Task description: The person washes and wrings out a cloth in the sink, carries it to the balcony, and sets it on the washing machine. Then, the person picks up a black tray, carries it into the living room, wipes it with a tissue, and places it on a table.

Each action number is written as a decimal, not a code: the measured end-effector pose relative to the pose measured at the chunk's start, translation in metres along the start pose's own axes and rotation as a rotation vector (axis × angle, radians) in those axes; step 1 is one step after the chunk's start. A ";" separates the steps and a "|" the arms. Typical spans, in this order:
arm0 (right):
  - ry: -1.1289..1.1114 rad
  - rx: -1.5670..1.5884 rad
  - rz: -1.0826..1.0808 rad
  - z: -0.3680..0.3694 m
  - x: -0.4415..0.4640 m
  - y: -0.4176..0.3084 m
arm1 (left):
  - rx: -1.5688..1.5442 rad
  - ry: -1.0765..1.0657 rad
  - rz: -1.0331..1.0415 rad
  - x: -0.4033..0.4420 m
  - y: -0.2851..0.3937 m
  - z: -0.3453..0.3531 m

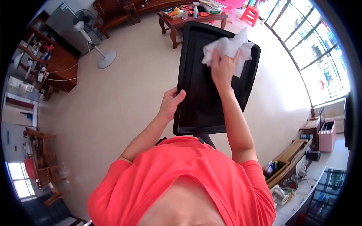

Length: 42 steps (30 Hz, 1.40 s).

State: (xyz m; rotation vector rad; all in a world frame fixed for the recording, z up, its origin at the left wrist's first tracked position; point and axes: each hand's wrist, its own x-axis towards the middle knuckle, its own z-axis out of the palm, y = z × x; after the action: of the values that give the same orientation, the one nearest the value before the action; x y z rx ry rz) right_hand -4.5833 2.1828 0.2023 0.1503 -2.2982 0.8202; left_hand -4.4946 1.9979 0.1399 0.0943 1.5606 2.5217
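A black rectangular tray point(200, 98) with a raised rim is held up in front of my body, its inner face toward me. My left hand point(171, 103) grips the tray's left edge, thumb over the rim and the other fingers hidden behind it. Near the tray's upper right, my right hand point(223, 71) presses a crumpled white tissue point(230, 48) against the inner surface. The fingers are closed on the tissue, and its loose corners stick out above and to the right, over the rim.
Beyond the tray stands a wooden coffee table point(177, 23) covered with small items. A standing fan point(107, 59) is at the upper left, near a wooden bench point(113, 15). Pink and red plastic stools point(249, 15) are at the back. On the right is a low wooden cabinet point(288, 152).
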 end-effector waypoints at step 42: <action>-0.505 0.396 -0.504 0.385 0.395 0.210 | -0.178 0.450 0.169 0.689 0.102 -0.100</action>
State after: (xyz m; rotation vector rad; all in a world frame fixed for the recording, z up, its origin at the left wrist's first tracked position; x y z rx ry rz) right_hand -5.1680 2.1648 0.1274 1.1773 -2.3390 1.0323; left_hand -5.1977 1.9900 0.1603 -0.4082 1.5087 2.9548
